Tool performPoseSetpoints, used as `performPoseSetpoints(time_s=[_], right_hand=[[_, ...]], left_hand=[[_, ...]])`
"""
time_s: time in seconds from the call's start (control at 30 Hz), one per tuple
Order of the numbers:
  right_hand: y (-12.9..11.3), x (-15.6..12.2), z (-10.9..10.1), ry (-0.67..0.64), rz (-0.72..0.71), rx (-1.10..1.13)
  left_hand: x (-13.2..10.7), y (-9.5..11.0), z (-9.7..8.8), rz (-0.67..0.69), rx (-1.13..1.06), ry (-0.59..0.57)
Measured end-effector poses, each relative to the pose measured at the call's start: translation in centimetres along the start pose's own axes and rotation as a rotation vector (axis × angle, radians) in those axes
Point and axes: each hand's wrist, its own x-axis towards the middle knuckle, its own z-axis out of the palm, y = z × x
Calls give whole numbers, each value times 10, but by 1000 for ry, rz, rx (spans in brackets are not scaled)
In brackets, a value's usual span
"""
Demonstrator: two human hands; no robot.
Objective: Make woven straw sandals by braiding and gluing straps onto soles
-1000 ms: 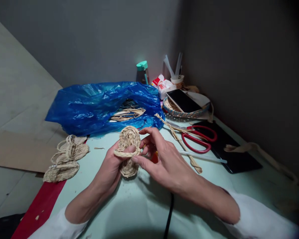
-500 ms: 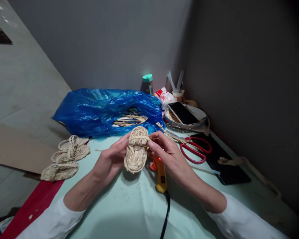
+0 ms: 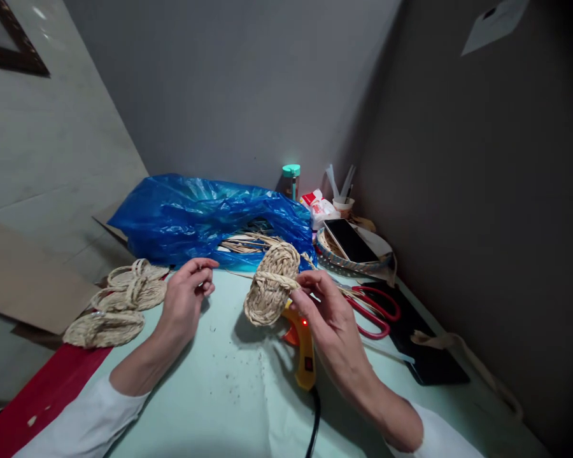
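A small woven straw slipper [image 3: 267, 302], with a braided strap across its sole, is held up over the table. The thumb and fingers of my right hand [image 3: 332, 318] pinch the right end of that strap. Apart from the slipper, to its left, is my left hand [image 3: 188, 302], its fingers curled and drawn together; anything between them is too small to make out. Below the slipper lies a yellow glue gun [image 3: 306, 353] with an orange trigger and a lit red light, partly covered by the slipper and my right hand. Several finished straw slippers [image 3: 107, 329] rest at the table's left edge.
A blue plastic bag [image 3: 186, 216] of dry straw stands behind the hands. To the right are red-handled scissors [image 3: 395, 305], a black flat object [image 3: 439, 362] and a basket [image 3: 334, 261] with a phone [image 3: 352, 240]. A black cord [image 3: 316, 413] runs toward the front.
My left hand has let go of the slipper and moved left, away from it. The slipper now tilts to the right in my right hand. The camera view has shifted slightly.
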Motion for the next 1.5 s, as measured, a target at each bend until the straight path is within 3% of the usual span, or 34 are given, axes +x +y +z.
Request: performPoseSetpoints(time_s=[0.2, 0.53, 0.83, 1.1, 1.5], right_hand=[[-1, -5, 3, -78, -23, 33], [1, -6, 3, -118, 15, 99], [0, -6, 4, -90, 64, 106], [-2, -6, 6, -49, 63, 82], [0, -10, 7, -125, 72, 31]], left_hand=[[-16, -18, 12, -31, 65, -171], [-41, -11, 20, -89, 182, -330], [-35, -7, 13, -42, 267, -338], [-32, -8, 7, 44, 297, -269], [-30, -7, 11, 57, 393, -237]])
